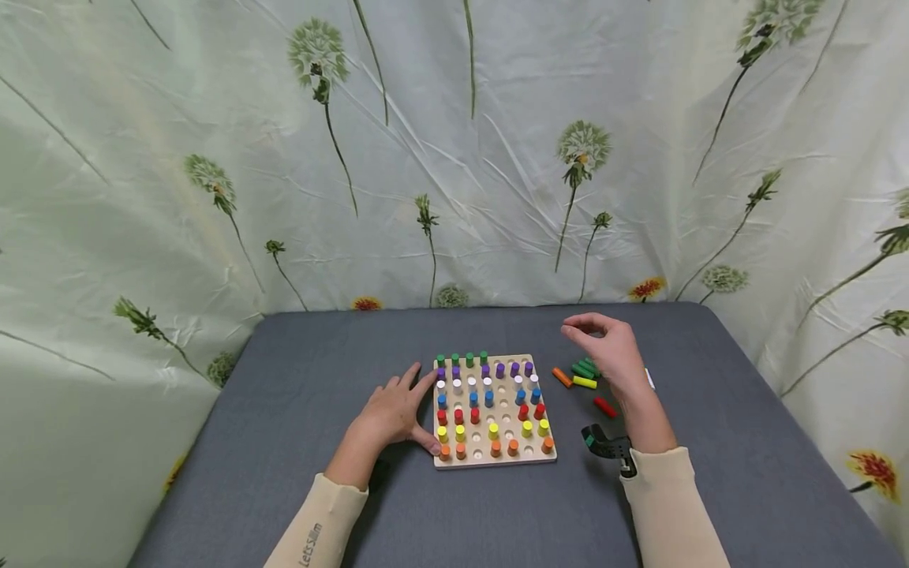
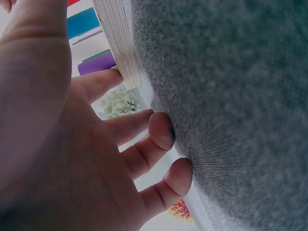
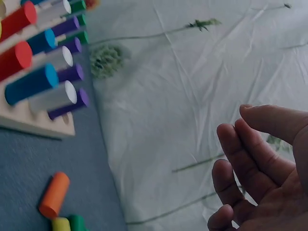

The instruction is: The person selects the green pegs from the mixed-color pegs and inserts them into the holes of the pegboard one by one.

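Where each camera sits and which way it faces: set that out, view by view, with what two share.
Head: worn on the head, facing forward and down at the pegboard, table and flowered cloth; left hand, right hand and sleeves show.
Left wrist: on that wrist, looking along the palm toward the pegboard's edge and table; the left hand shows.
Right wrist: on that wrist, looking past the right hand at the cloth, pegboard to the left.
Shared: head and right wrist both show the loose orange peg.
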`<state>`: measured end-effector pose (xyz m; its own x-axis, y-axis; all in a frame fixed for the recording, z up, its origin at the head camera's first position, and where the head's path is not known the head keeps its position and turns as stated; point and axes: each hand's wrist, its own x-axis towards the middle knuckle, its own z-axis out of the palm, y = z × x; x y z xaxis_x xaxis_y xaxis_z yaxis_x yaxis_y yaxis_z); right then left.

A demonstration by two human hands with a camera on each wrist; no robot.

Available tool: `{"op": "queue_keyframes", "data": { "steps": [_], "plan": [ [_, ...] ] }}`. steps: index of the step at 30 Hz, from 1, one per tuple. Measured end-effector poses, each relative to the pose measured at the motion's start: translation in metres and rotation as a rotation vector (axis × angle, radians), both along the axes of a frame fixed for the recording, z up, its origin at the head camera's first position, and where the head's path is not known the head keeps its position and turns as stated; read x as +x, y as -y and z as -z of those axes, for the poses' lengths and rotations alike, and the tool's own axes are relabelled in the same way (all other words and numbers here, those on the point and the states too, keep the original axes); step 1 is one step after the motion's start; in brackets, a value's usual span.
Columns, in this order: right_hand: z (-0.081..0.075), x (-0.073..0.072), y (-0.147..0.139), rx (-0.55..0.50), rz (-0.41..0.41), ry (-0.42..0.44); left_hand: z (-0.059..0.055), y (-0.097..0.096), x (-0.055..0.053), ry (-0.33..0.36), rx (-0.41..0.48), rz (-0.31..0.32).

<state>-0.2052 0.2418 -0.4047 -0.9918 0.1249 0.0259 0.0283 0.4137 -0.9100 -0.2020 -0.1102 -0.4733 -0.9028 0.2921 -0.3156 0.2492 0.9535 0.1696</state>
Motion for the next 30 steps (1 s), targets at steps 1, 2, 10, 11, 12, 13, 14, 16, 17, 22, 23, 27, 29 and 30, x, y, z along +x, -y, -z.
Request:
{"op": "queue_keyframes", "data": {
  "steps": [1,2,10,11,12,13,14,16,17,22,23,27,29,30],
  "plan": [
    [-0.001,0.001,-0.002,0.003,0.008,-0.002,0.000,0.000,0.000,0.001,0.002,-0.002],
    [-0.002,0.001,-0.005,0.015,0.017,-0.002,0.000,0.000,0.000,0.003,0.004,-0.004],
    [0.002,-0.002,-0.018,0.124,0.019,0.041,-0.002,0.003,0.001,0.000,0.026,-0.014],
    [0.004,-0.003,-0.019,0.136,0.018,0.047,-0.002,0.004,0.001,-0.005,0.026,-0.012],
    [0.005,-0.004,-0.020,0.142,0.017,0.054,-0.002,0.004,0.001,-0.008,0.024,-0.010],
    [0.007,-0.005,-0.021,0.144,0.016,0.064,-0.002,0.004,0.001,-0.009,0.025,-0.009],
    [0.009,-0.005,-0.022,0.148,0.013,0.075,-0.002,0.004,0.001,-0.008,0.025,-0.008],
    [0.014,-0.008,-0.024,0.167,0.008,0.104,-0.002,0.004,0.000,-0.003,0.022,-0.007],
    [0.016,-0.009,-0.025,0.177,0.001,0.119,-0.001,0.004,0.000,0.000,0.020,-0.006],
    [0.032,-0.014,-0.030,0.235,-0.025,0.176,-0.001,0.002,0.001,0.004,0.025,-0.008],
    [0.034,-0.015,-0.031,0.239,-0.026,0.184,-0.001,0.002,0.000,0.003,0.026,-0.008],
    [0.042,-0.015,-0.035,0.254,-0.024,0.223,-0.001,0.001,0.000,0.004,0.026,-0.006],
    [0.046,-0.015,-0.037,0.276,-0.028,0.237,-0.001,0.001,-0.001,0.003,0.022,-0.004],
    [0.048,-0.016,-0.037,0.291,-0.028,0.247,-0.001,0.000,-0.001,0.003,0.021,-0.004]
  ]
}}
